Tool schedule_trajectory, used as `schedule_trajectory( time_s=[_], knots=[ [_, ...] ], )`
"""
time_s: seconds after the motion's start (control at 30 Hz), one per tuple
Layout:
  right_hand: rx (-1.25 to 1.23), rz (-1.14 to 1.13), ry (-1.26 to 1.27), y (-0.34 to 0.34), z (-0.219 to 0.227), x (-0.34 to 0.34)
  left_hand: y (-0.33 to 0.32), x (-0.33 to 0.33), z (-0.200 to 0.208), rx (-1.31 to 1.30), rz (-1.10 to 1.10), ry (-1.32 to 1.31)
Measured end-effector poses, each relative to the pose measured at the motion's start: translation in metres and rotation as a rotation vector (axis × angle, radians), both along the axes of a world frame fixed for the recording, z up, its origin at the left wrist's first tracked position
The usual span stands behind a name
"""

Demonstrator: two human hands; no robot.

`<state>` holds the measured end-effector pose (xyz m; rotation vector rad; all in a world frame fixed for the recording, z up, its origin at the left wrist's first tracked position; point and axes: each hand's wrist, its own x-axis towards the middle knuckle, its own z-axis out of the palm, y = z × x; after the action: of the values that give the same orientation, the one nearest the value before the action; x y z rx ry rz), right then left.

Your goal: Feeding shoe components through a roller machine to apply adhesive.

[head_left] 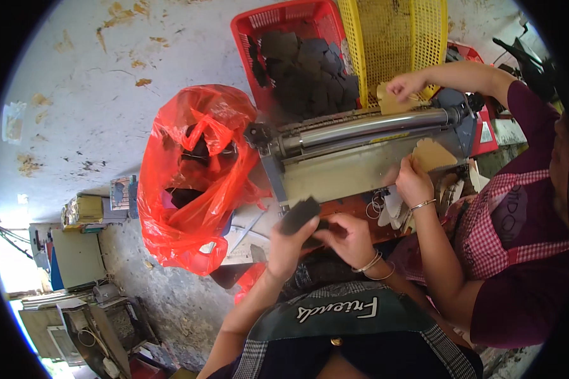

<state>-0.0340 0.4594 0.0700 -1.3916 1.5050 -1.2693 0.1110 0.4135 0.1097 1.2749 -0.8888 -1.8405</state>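
Observation:
In front of my body, my left hand is closed around a small stack of black sheet pieces, which stands up between thumb and fingers. Close beside it, my right hand, with bangles at the wrist, pinches at a dark piece partly hidden between the two hands. Just beyond both hands is a roller machine with a shiny metal cylinder and a pale feed plate. Left of the machine, a red plastic bag hangs open with dark pieces inside.
A co-worker at the right holds a tan scalloped piece at the machine; their other hand is over another tan piece. Behind stand a red basket of dark pieces and a yellow basket. Loose scraps lie below the machine.

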Motion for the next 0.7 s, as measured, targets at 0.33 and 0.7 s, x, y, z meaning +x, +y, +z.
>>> schedule_trajectory(
  time_s=[0.33,0.7],
  knots=[
    [0.501,-0.136,-0.185,-0.042,-0.014,-0.057,-0.038,0.007,-0.033,0.0,-0.115,0.282],
    [0.418,-0.002,-0.439,-0.052,0.005,-0.02,-0.044,-0.005,-0.043,0.062,0.073,0.263]
  ],
)
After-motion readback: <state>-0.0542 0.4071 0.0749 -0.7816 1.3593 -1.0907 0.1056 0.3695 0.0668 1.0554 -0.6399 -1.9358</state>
